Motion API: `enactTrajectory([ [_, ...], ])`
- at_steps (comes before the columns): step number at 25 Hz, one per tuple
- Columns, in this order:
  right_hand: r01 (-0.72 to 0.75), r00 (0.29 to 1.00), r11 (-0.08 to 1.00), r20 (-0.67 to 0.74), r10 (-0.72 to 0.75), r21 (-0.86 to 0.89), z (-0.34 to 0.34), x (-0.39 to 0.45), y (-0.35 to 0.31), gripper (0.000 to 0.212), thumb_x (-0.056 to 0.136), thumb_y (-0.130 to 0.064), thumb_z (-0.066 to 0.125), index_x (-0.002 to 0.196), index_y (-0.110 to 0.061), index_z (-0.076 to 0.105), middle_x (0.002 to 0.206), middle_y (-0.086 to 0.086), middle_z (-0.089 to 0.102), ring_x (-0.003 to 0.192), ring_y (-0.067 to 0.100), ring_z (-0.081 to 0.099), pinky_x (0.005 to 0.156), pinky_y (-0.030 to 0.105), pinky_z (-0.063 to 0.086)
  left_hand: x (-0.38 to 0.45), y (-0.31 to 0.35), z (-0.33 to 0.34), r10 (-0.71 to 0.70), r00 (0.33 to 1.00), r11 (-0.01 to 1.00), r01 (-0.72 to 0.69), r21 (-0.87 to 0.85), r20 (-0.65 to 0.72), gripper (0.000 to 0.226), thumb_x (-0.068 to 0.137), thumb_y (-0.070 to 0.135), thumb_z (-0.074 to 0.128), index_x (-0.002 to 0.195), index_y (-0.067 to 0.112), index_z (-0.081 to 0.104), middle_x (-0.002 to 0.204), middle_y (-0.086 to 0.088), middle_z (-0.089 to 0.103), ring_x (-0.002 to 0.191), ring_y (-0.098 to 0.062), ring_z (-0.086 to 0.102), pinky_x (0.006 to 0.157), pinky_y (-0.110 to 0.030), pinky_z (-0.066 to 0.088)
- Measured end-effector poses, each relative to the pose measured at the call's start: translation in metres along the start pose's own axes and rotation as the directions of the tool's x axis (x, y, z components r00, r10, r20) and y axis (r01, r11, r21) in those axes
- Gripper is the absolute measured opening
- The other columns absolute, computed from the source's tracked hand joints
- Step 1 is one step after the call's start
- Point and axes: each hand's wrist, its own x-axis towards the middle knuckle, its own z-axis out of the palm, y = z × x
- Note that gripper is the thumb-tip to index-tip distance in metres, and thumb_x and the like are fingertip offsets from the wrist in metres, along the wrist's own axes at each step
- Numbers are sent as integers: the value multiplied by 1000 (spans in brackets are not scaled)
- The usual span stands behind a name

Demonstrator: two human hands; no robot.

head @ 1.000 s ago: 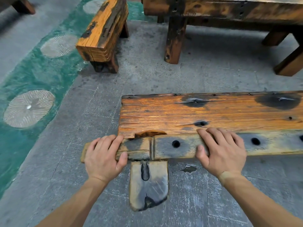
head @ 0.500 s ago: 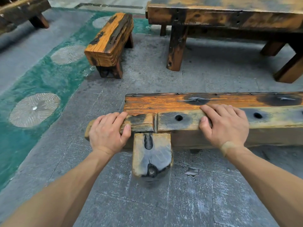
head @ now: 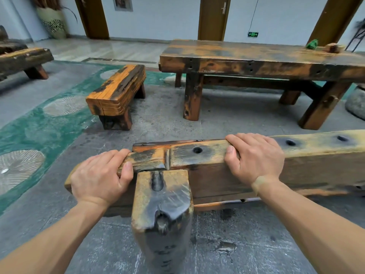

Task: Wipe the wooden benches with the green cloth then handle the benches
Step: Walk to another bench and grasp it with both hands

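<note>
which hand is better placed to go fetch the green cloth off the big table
Right, probably. The green cloth lies at the far right of the table, on the right hand side; the left hand grips the bench end.

Both hands clamped down, arms stretched forward.
Left hand (head: 99,177) curled over the edge, thumb pressed on the near face; right hand (head: 254,156) wrapped over the top, thumb down, fingers (head: 246,137) hooked across. Bare forearms reaching in from below.

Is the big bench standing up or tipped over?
Tipped over: the bench lies on its side, its leg sticking out toward the person.
</note>
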Motion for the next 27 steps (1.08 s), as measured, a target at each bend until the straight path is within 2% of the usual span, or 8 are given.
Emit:
enactTrajectory([
  [5, 17, 1000, 1000, -23, -18, -2, 4, -1, 2, 44, 92, -39, 35, 98, -24, 76, 89, -3, 75, 87, 26, 71, 78, 36, 44, 3, 0, 3, -10, 1000, 1000, 10, 10, -22, 56, 97, 40, 32, 107, 9, 77, 98, -13, 77, 84, -37, 74, 71, -47, 53],
  [15, 84, 991, 996, -106, -84, -1, 8, -2, 7, 46, 96, -37, 32, 97, -21, 75, 87, 0, 75, 84, 27, 72, 72, 37, 44, 0, -3, 6, 77, 987, 997, -74, 31, -141, 52, 100, 38, 35, 105, 10, 78, 91, -10, 77, 76, -33, 74, 63, -41, 53],
  [22, 111, 991, 994, -76, -109, 25, 8, 1, 10, 49, 98, -37, 29, 100, -20, 74, 88, 3, 74, 84, 31, 71, 73, 38, 45, 3, -6, 5, 105, 991, 994, -102, 37, -87, 53, 99, 41, 34, 108, 11, 77, 90, -8, 76, 75, -33, 73, 63, -38, 52],
  [27, 75, 997, 997, -29, -74, 30, 27, 22, 2, 49, 95, -37, 30, 98, -19, 75, 86, 4, 74, 85, 32, 70, 76, 38, 43, 29, -18, 20, 37, 997, 999, -38, -14, -71, 53, 97, 46, 33, 106, 17, 77, 89, -5, 77, 75, -36, 72, 57, -37, 52],
])
